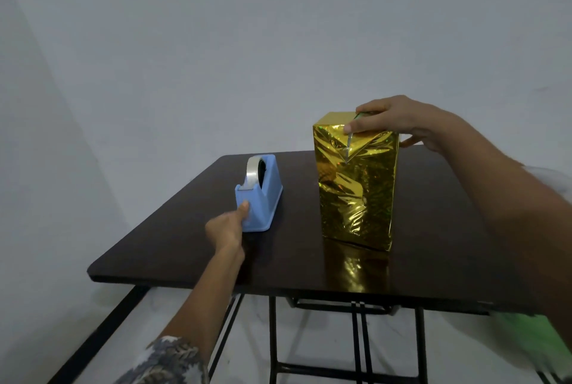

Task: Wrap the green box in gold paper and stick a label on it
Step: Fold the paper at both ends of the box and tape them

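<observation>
1. Nearest us, at the lower left, a patterned sleeve [173, 359] ends at our bare left forearm, which lies stretched over the tabletop [173, 247] — dark and glossy, on black metal legs [272, 337].
2. At the lower right, below the tabletop's edge, is a blurred green shape [526, 334] that we cannot identify.
3. Our left hand [227, 226] has one digit against the near end of the blue tape dispenser [261, 198]. Its other fingers are hidden, so we cannot tell whether it grips or merely touches.
4. That dispenser sits left of centre, its roll of clear tape [252, 171] upright in the cradle.
5. To the right, well apart from it, the gold-wrapped box [356, 198] stands on end on the tabletop.
6. Our right hand [399, 122] holds the box's top — thumb pressing the folded flap [356, 145] on the near face, fingers curled over the top and far side.
7. Behind everything is a plain pale wall [247, 43].
</observation>
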Demonstrator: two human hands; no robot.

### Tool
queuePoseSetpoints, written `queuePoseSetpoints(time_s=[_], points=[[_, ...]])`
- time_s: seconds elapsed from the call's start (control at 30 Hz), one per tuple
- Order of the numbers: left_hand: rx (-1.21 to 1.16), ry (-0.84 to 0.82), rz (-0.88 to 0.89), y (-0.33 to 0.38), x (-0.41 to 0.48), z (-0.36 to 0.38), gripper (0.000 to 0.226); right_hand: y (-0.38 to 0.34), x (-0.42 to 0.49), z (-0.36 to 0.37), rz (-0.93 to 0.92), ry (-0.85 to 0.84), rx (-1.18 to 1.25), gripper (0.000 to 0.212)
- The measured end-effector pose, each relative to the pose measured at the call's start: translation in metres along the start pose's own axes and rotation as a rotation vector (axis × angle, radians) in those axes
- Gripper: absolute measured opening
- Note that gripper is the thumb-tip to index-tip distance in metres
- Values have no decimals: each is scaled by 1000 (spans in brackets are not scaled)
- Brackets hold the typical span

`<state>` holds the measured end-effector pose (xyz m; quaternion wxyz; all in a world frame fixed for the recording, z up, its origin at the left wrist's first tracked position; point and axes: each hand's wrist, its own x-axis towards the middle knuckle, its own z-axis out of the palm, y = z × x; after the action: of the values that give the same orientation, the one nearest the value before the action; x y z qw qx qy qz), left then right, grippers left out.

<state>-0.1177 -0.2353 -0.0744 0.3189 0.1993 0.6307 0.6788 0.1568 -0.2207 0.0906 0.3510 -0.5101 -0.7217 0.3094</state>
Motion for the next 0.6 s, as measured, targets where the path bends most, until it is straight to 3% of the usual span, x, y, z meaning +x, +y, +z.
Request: queuePoseSetpoints(time_s=[0.17,0.3,0.37,0.47,0.6], points=[[-170,-116,-34,-1,-20,-27,12,3,0,2,-16,-10,-24,68],[-256,-303,260,49,-45,-20,30,5,6,-2,-67,-24,-48,67],[-209,-438,424,88,-56,-1,33,5,6,-2,-83,-47,-67,67],[-35,-736,574,135,-68,41,18,4,7,-4,-89,-50,-58,68],[132,-1018,542,152,-72,83,16,4,8,-4,-100,-31,-81,70]])
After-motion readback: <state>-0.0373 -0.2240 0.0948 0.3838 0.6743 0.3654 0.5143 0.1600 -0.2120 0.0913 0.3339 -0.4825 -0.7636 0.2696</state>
